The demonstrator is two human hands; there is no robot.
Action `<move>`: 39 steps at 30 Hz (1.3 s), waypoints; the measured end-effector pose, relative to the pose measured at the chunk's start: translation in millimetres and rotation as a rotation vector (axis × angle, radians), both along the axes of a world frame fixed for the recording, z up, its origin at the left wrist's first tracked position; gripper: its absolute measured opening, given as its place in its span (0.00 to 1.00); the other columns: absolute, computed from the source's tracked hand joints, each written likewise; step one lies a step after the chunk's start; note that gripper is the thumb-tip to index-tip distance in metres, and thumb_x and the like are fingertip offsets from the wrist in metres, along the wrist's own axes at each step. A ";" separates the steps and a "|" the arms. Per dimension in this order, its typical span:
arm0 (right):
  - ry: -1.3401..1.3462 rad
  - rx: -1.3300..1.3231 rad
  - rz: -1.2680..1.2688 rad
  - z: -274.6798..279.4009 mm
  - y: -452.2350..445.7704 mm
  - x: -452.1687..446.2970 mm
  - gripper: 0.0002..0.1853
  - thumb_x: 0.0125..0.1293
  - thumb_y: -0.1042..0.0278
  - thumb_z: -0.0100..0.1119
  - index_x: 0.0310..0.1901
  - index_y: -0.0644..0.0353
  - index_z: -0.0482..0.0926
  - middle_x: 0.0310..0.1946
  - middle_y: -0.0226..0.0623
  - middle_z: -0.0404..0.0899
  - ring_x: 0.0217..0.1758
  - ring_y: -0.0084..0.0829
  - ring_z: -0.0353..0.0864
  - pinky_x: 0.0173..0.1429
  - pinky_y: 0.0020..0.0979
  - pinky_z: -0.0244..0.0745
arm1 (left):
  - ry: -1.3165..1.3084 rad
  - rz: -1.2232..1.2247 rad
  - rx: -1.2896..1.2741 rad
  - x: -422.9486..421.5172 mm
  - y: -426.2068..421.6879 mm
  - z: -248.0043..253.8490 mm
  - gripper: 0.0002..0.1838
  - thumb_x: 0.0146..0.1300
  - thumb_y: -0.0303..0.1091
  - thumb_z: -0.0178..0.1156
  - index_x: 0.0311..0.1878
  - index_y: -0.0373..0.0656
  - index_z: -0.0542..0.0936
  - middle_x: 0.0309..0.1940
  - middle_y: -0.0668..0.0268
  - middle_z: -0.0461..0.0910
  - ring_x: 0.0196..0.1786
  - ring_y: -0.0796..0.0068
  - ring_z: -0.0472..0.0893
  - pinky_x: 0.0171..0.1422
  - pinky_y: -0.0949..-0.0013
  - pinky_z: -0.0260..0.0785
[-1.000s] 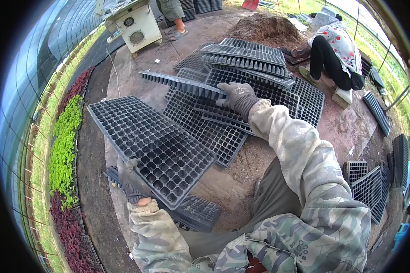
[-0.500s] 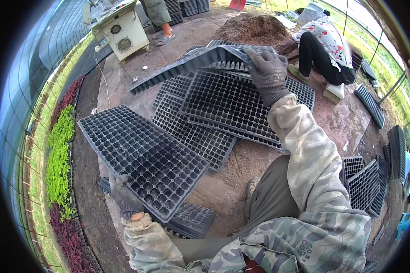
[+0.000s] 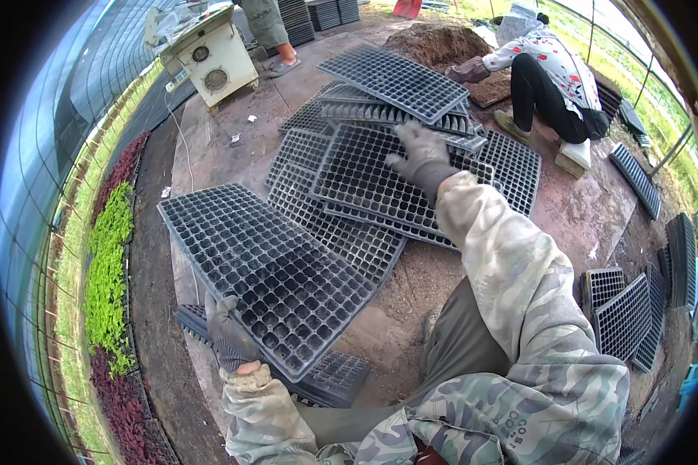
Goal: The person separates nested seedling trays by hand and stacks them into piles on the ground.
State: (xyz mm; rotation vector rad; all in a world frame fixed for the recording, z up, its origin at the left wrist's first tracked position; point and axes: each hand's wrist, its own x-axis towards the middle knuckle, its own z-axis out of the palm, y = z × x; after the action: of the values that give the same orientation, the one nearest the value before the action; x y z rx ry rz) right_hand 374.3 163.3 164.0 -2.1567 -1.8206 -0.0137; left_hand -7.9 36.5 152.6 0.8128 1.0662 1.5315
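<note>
My left hand (image 3: 231, 337), in a grey glove, is closed on the near left edge of a black seedling tray (image 3: 275, 267) with many square cells. This tray is held at a slant above a small stack of trays (image 3: 335, 377). My right hand (image 3: 423, 156), also gloved, is open with its fingers spread over a loose pile of trays. Beneath it is a wide black seedling tray (image 3: 358, 164). Just beyond the fingers, another seedling tray (image 3: 395, 79) lies crosswise on top of the pile.
A co-worker (image 3: 554, 89) crouches at back right by a soil heap (image 3: 434, 43). Another person's leg (image 3: 267, 27) shows beside a cream-coloured machine (image 3: 213, 62). More trays (image 3: 624, 318) lean at right. Green seedlings (image 3: 107, 271) line the left side.
My right hand has let go of the tray it was tilting, which now lies on the back of the pile. The hand has drawn back toward me. The left-held tray has shifted slightly right.
</note>
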 end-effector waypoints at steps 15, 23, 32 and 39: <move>1.518 -0.617 0.573 -54.7 -45.1 -97.2 0.32 0.68 0.41 0.50 0.59 0.63 0.73 0.49 0.47 0.80 0.46 0.35 0.84 0.46 0.42 0.83 | 0.111 -0.119 0.007 -23.3 12.1 -1.5 0.26 0.64 0.31 0.46 0.66 0.33 0.64 0.55 0.51 0.76 0.53 0.64 0.80 0.59 0.67 0.73; 1.870 -0.030 -0.034 -37.6 8.2 -60.2 0.19 0.64 0.58 0.63 0.47 0.66 0.75 0.35 0.40 0.85 0.31 0.38 0.85 0.44 0.38 0.81 | 0.152 0.206 -0.094 -70.2 35.2 -72.2 0.30 0.64 0.34 0.54 0.69 0.38 0.62 0.57 0.55 0.73 0.58 0.67 0.73 0.62 0.67 0.65; 1.630 -0.488 0.013 -83.8 -7.7 -89.7 0.24 0.68 0.50 0.54 0.50 0.66 0.68 0.37 0.39 0.74 0.40 0.31 0.80 0.39 0.30 0.80 | 1.255 1.019 -0.961 -126.9 3.6 -126.9 0.22 0.61 0.45 0.56 0.52 0.40 0.79 0.47 0.51 0.81 0.53 0.56 0.80 0.56 0.57 0.72; 0.696 -0.932 0.640 -134.8 -96.6 -211.0 0.34 0.69 0.42 0.48 0.63 0.66 0.67 0.61 0.57 0.70 0.66 0.47 0.68 0.70 0.40 0.62 | 1.135 0.427 -0.781 -130.4 1.9 -185.6 0.38 0.56 0.65 0.56 0.57 0.40 0.78 0.56 0.47 0.76 0.62 0.47 0.72 0.67 0.55 0.62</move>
State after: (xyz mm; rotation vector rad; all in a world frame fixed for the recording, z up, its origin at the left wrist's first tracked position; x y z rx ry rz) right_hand 163.3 66.7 29.1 -1.4871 -2.1168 1.7610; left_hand -138.3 38.5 -33.0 0.8947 2.5807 0.7077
